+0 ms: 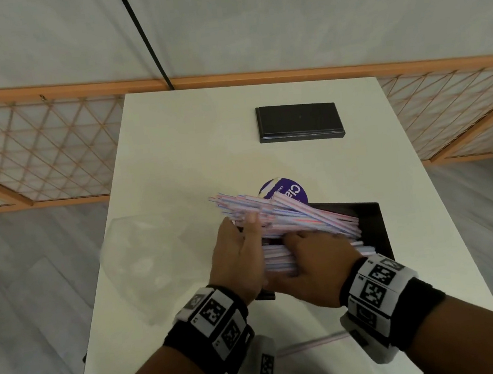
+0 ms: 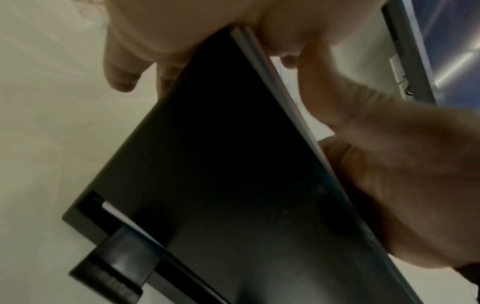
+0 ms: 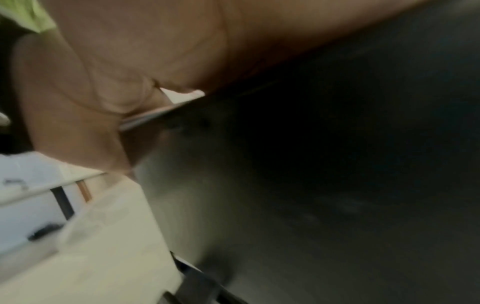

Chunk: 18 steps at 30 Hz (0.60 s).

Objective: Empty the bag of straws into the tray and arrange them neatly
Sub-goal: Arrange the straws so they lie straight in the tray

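Note:
A heap of pink-and-blue striped straws [image 1: 300,214] lies across the black tray [image 1: 374,227] in the head view, its left ends sticking out past the tray. My left hand [image 1: 243,222] holds the raised upper bundle near those ends, thumb on top and fingers beneath. My right hand [image 1: 291,240] reaches in from the near side, its fingers curled over the lower straws [image 1: 278,258]. The empty clear bag [image 1: 146,259] lies to the left. The left wrist view shows the tray wall [image 2: 233,164] with a thin edge of straws [image 2: 270,78]. The right wrist view is blurred.
A purple round label [image 1: 296,192] lies just behind the straws. A flat black rectangular piece [image 1: 299,122] sits farther back on the white table [image 1: 187,138]. One loose straw [image 1: 312,344] lies near the table's front edge. An orange lattice fence [image 1: 35,149] stands behind the table.

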Motion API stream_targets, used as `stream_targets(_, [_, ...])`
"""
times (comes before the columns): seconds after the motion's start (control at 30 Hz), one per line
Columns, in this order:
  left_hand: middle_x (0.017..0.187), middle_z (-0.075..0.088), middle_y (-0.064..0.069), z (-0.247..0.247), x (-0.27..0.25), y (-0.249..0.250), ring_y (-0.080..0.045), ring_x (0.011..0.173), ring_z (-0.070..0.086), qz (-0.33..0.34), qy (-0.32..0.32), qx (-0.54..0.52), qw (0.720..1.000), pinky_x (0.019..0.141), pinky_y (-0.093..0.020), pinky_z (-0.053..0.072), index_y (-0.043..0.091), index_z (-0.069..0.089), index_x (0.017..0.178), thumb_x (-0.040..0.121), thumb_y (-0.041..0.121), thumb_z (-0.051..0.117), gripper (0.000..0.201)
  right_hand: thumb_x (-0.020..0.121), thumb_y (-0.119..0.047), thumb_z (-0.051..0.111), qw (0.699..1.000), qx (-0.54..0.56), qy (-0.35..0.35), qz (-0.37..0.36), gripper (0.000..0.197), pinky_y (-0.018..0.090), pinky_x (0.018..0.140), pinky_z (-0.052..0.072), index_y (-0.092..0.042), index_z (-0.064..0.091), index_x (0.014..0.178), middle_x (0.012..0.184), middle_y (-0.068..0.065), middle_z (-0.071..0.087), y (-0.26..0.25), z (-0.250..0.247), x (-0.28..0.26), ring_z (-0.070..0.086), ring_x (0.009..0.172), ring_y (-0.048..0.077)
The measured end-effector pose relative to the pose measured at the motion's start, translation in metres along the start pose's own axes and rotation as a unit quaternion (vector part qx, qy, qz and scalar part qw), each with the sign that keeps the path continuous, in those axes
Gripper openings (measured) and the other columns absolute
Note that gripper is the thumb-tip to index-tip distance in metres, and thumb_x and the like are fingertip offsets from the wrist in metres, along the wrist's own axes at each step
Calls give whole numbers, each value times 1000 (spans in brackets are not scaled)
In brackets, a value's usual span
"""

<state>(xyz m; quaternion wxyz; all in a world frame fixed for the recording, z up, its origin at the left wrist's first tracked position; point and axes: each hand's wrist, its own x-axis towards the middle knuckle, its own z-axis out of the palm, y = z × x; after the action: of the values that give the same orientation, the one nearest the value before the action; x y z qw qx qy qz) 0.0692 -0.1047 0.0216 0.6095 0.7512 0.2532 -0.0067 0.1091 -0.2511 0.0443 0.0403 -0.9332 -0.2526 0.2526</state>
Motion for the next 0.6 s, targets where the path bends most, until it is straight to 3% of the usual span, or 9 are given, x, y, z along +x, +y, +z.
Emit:
stream_targets(0.07, [114, 67, 4, -1, 0, 0, -11, 103, 66, 3, 6, -17, 1000, 92, -29, 52, 23, 57, 121, 86, 78, 33, 69, 55, -101, 10, 999, 25, 5, -24, 109, 36, 91, 48, -24, 57, 117, 114, -3, 61, 1, 2, 3, 58, 106, 21])
stream_targets(0.13, [106, 64, 4, -6, 0, 4, -2, 92, 61, -1, 26, -14, 1000, 79, -20, 47, 16, 53, 119, 99, 63, 35, 54, 68, -96, 19, 997, 74, 12, -34, 93, 34, 86, 50, -25, 60, 111, 107, -4, 62, 7, 2, 2, 60, 100, 20])
stream_targets(0.23, [95, 58, 9, -9, 0, 7, 2, 81, 53, -21, 49, -13, 998, 68, -19, 39, 13, 49, 116, 105, 50, 32, 43, 79, -76, 43, 991, 118, 44, -46, 56, 29, 71, 48, -27, 60, 98, 88, -9, 62, 25, -1, -9, 61, 81, 16])
stream_targets(0.33, [92, 60, 10, -6, -1, 8, -4, 83, 57, -34, 55, -23, 998, 72, -25, 41, 14, 52, 110, 105, 50, 29, 43, 71, -88, 23, 998, 25, 61, 7, 71, 29, 71, 45, -27, 57, 89, 84, -12, 58, 39, -6, -22, 61, 84, 16])
stream_targets(0.4, [93, 60, 10, -2, -2, 7, -8, 85, 58, -43, 47, -19, 998, 76, -30, 40, 14, 52, 110, 105, 52, 29, 44, 63, -97, 5, 999, -19, 24, 44, 93, 34, 86, 47, -29, 56, 101, 101, -10, 61, 40, -3, -23, 62, 101, 18])
stream_targets(0.47, [94, 59, 10, 1, -3, 7, -3, 84, 56, -49, 36, -10, 998, 73, -29, 41, 15, 51, 111, 104, 53, 28, 45, 56, -100, -7, 999, 2, 1, 45, 111, 39, 97, 44, -31, 56, 116, 116, -8, 60, 35, 2, -18, 58, 114, 19])
stream_targets(0.6, [94, 55, 13, 2, -4, 5, 3, 81, 52, -47, 34, 8, 998, 62, -12, 35, 17, 47, 116, 104, 54, 29, 43, 64, -96, -1, 999, -1, 12, 38, 101, 46, 103, 39, -36, 52, 125, 125, -9, 58, 30, 8, -16, 52, 122, 21])
